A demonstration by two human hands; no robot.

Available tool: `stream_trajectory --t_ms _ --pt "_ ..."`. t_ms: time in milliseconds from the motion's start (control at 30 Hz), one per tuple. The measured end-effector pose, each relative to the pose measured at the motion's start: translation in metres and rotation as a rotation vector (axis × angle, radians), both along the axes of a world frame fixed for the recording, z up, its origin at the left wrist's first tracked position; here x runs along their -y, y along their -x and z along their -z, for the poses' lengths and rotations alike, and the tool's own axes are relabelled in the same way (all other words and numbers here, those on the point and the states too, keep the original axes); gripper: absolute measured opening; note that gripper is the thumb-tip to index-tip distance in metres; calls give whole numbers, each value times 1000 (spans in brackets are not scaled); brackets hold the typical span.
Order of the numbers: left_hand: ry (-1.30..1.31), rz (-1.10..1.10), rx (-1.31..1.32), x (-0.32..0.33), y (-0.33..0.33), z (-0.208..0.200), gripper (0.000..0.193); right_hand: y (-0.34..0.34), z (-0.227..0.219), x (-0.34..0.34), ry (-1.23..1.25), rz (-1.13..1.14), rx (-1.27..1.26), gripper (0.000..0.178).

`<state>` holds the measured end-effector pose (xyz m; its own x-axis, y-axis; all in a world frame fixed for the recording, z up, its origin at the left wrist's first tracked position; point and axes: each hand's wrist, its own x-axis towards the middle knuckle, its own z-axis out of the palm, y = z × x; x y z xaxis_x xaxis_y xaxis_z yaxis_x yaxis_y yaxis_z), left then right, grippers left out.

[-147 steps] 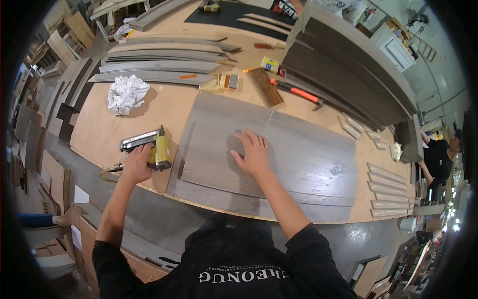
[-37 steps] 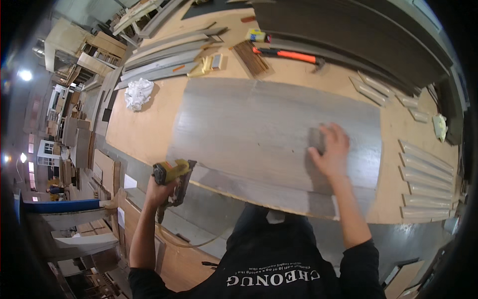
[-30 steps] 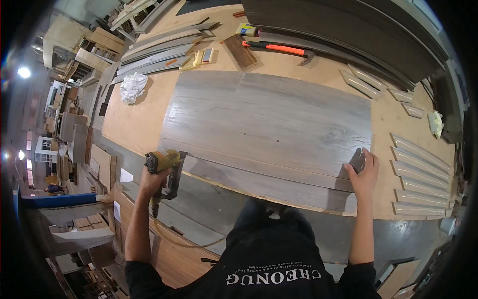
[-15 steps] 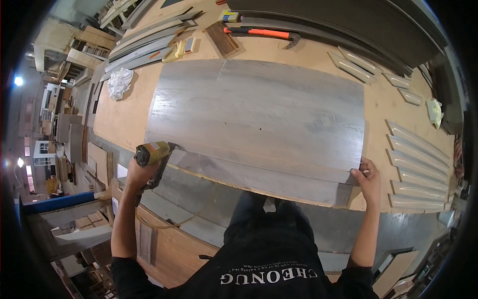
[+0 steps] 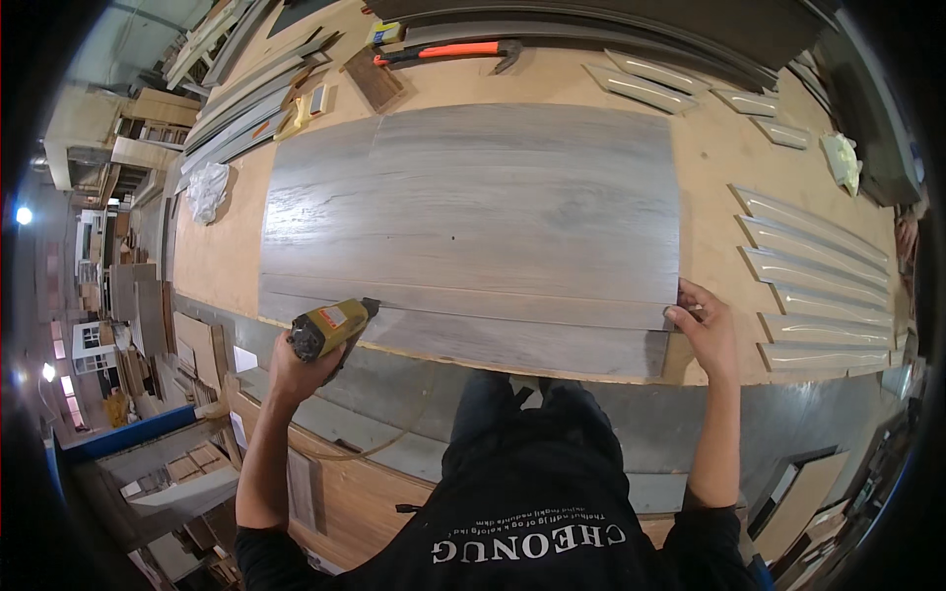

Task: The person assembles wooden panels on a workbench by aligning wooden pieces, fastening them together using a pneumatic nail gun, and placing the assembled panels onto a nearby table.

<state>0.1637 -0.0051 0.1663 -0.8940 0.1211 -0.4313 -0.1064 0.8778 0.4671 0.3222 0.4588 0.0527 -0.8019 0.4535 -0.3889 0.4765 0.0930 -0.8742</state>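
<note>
Nearest, left hand (image 5: 296,369) wrapped tight around a yellow nail gun (image 5: 333,328), nose against the near edge of the grey wood-grain panel (image 5: 473,222); right hand (image 5: 705,330) at the panel's near right corner, fingers curled over its edge in a light grip. Panel flat on the plywood workbench (image 5: 227,256), filling its middle. Beyond, grey moulding strips (image 5: 808,281) in a row to the right, a crumpled white rag (image 5: 207,189) far left, an orange-handled hammer (image 5: 453,51) at the far edge.

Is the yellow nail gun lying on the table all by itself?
No, the left hand grips the yellow nail gun against the near edge of the big grey wooden panel.
</note>
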Motion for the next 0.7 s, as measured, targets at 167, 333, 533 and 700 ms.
stream_trajectory --t_ms 167,333,533,700 --pt "36 36 -105 -12 -2 2 30 -3 -1 0 -15 29 -8 42" --pt "125 135 -202 -32 -17 -6 28 -1 1 1 -37 -21 15 43" --pt "-109 205 -93 -79 -28 -1 26 -7 6 0 -71 8 4 43" --pt "7 363 -164 -93 -27 2 28 -8 2 3 -138 -4 -6 43"
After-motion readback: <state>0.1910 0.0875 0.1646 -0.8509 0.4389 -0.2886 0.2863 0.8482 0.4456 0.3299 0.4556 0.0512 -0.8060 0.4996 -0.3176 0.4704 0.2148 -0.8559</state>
